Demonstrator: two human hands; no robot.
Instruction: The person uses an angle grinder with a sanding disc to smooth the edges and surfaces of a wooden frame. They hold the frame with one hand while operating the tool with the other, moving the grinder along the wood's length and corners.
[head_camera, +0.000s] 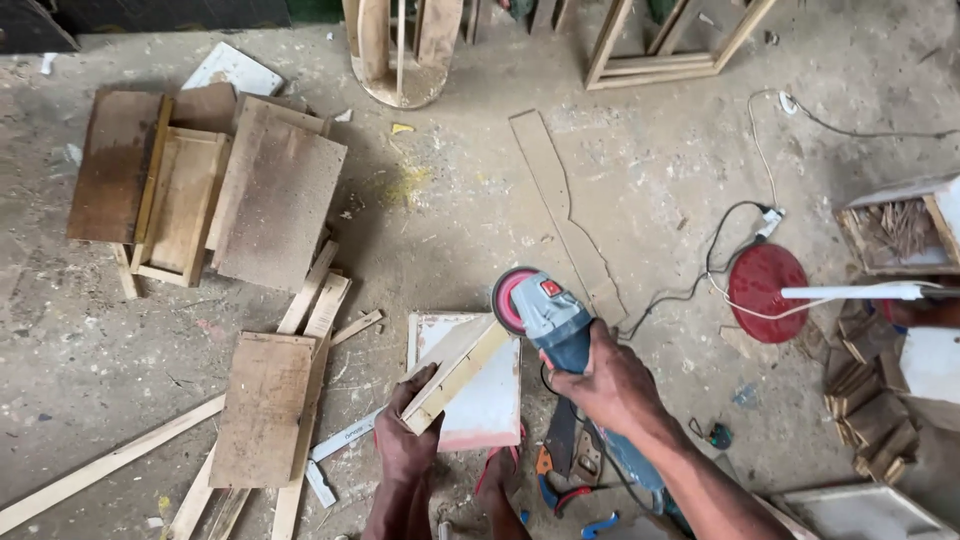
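From here I lose both forearms at the near edge of the picture. My left hand (405, 440) covers the near end of the wooden block (455, 375) it grips, and my right hand (610, 385) hides the body of the angle grinder (545, 310), so I cannot see its switch. The grinder's cable runs under my arm and out of sight. The white panel (490, 400) is partly masked by the block. At the far edge, the wooden frame (665, 50) and a round wooden stand (400, 60) are cut off. The box of sticks (900, 235) at right is cropped.
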